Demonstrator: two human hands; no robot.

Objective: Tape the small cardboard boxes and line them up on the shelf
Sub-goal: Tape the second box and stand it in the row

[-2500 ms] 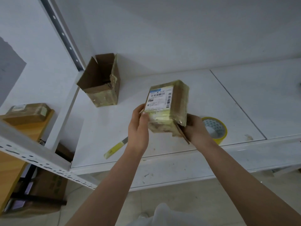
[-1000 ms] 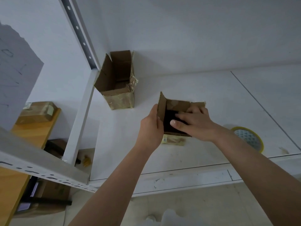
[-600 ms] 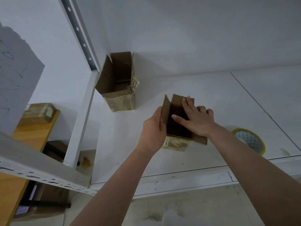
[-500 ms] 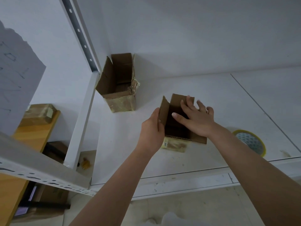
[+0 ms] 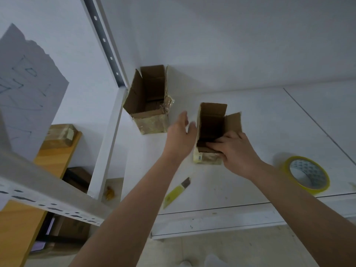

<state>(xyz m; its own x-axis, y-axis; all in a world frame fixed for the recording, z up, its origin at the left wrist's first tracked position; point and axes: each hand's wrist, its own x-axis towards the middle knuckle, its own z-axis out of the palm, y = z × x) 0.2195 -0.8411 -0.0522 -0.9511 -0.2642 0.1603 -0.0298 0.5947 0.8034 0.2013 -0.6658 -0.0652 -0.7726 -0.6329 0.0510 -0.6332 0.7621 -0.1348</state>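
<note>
White shelf (image 5: 269, 116) holds two small cardboard boxes, both with flaps up and untaped: far box (image 5: 150, 105) by the post, near box (image 5: 212, 132) gripped at its front rim by right hand (image 5: 237, 151), left hand (image 5: 179, 137) spread loose beside it, tape roll (image 5: 306, 175) untouched, taping and lining up left.

I see brown boxes (image 5: 213, 130), yellow tape roll (image 5: 306, 175) with a triangle-patterned core, yellow-handled knife (image 5: 176, 191), white shelf (image 5: 269, 120), orange wood far left (image 5: 17, 228).

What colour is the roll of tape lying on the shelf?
Yellow: the tape roll has a pale core printed with small dark triangles, seen in the head view.
</note>
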